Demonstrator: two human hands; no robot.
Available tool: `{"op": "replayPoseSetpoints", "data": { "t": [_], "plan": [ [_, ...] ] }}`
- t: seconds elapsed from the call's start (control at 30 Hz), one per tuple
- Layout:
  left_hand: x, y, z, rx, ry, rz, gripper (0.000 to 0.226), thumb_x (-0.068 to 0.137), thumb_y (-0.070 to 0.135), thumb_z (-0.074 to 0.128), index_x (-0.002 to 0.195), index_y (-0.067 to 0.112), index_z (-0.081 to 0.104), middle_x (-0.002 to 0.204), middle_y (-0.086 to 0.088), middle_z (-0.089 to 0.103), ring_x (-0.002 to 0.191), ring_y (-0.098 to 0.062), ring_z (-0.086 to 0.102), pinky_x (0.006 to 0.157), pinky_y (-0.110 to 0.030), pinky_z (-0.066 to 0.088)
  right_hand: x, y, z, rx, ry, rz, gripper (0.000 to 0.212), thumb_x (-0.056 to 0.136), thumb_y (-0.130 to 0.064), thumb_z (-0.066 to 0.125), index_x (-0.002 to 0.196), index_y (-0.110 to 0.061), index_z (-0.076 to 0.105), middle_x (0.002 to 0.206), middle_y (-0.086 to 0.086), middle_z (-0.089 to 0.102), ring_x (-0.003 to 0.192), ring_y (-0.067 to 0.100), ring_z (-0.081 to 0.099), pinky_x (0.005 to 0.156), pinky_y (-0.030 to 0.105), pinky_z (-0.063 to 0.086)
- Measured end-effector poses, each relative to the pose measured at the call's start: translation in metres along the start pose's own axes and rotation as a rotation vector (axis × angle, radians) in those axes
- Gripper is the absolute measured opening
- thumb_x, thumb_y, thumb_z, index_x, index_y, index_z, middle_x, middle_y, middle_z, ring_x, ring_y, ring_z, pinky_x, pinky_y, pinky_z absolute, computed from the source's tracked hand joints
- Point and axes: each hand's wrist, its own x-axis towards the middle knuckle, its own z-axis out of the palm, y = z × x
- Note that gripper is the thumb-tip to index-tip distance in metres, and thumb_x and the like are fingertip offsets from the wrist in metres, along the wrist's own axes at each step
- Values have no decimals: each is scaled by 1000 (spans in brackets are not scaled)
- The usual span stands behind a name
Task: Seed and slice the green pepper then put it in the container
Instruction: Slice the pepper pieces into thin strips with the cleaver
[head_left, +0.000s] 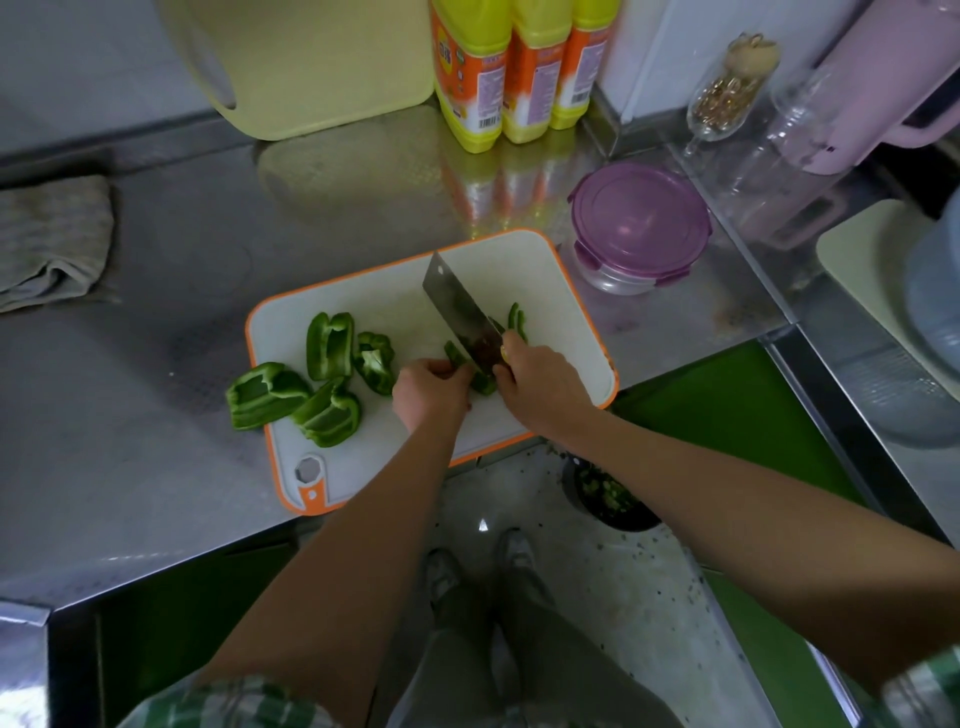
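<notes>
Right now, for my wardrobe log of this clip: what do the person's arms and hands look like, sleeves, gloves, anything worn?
No gloves on the left hand or the right hand, and no watch or bracelet shows at either wrist. The forearms are uncovered. The left sleeve and right sleeve, seen only at the bottom edge, are a green-and-white check.

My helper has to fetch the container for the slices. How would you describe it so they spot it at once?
Find the white, orange-rimmed cutting board on the steel counter. Just off its far right corner stands the container, lid on. Unlike the tall yellow bottles and the wine glass nearby, it is low, round and purple-lidded.
</notes>
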Motion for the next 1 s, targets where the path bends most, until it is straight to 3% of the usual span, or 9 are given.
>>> {"op": "replayPoseSetpoints", "data": {
  "t": [0.13,0.2,0.37,0.47,0.83,1.0],
  "plan": [
    [-4,-1,1,-28,21,-23,25,85,28,72,105,14,68,61,3,63,49,1,53,65,-22,46,-5,-2,1,-37,-33,-35,20,99,-23,43,112,-7,45,76,6,51,72,30,59,57,32,35],
    [-3,0,1,-35,22,-26,27,84,26,73,107,12,68,63,4,63,56,-6,57,69,-23,48,-4,-4,1,-52,-47,-46,20,99,-22,43,112,-8,45,82,10,58,75,32,60,59,33,36],
    [-1,0,4,-64,30,-29,31,82,21,76,110,11,66,93,-3,72,80,-15,65,68,-25,47,-4,-2,0,-94,-42,-42,18,100,-23,42,110,-8,44,86,11,61,77,31,61,59,33,35],
    [0,-1,6,-54,39,-7,31,82,19,75,111,12,65,97,-4,72,88,-19,67,74,-28,51,-6,-2,1,-116,-48,-46,17,100,-23,42,110,-9,44,86,11,62,78,31,61,59,34,38],
    [4,1,10,-63,31,-6,29,79,16,76,106,12,65,94,-2,69,87,-20,66,71,-30,52,0,-11,-2,-57,-129,38,13,99,-14,44,110,-7,45,86,7,54,83,28,59,63,31,34],
    [5,5,9,-61,12,-37,32,81,14,74,111,10,65,102,-7,70,90,-20,64,69,-27,46,4,-15,6,-60,-134,70,15,99,-14,42,111,-6,45,97,14,63,88,33,62,64,33,36]
  ]
}}
